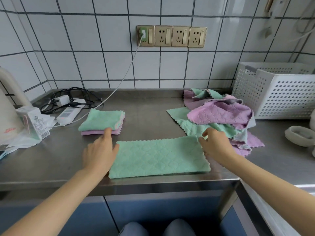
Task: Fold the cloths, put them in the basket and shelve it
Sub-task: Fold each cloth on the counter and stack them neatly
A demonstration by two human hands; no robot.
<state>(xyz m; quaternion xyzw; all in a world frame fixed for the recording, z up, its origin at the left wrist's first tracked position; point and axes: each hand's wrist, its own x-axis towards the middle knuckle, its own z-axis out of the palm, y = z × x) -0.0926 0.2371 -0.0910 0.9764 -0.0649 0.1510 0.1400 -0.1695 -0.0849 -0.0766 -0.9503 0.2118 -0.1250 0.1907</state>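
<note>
Our left hand (100,150) lies flat at one end of the half-folded green cloth (159,157); our right hand (215,143) pinches the other. Two folded cloths (102,122) are stacked; the pile (219,114) remains, the basket (279,92) unfilled.

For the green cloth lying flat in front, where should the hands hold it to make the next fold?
Probably at its two right corners, coming from the right side. The green cloth lies flat as a long strip, left to right, so pinching the short right edge and carrying it over to the left edge halves it.
</note>
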